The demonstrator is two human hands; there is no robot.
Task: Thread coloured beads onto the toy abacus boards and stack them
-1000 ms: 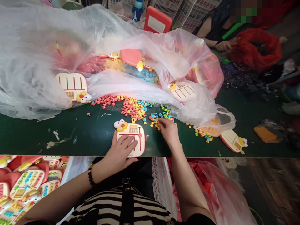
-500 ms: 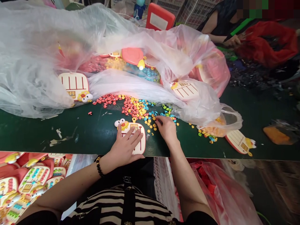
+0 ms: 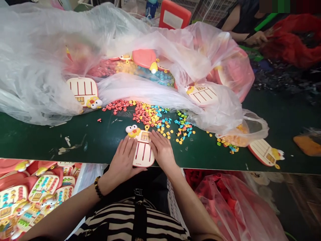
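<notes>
A: Where's the board?
B: Cream board (image 3: 143,152) lies flat on the green table (image 3: 100,137), at the near edge, between the person's two hands; yellow character head (image 3: 132,131) at its top left corner, red slots running down its face.
A: Left hand?
B: Left hand (image 3: 122,159) rests over the board's left side; fingers straight and near each other, thumb spread apart along the near edge; dark bead bracelet (image 3: 97,187) on that wrist.
A: Right?
B: Right hand (image 3: 163,150) lies over the right side, fingers together, tips on the upper part; thumb hidden, can't tell if a piece is pinched beneath.
A: Around it?
B: Loose red, yellow, blue and green pieces (image 3: 147,115) scattered just beyond the board; translucent plastic sheeting (image 3: 140,87) behind them; another board (image 3: 262,151) well off to the right; boards with pieces fitted (image 3: 43,189) piled lower left; a co-worker's hand (image 3: 258,38) far upper right, by red material (image 3: 288,43).
</notes>
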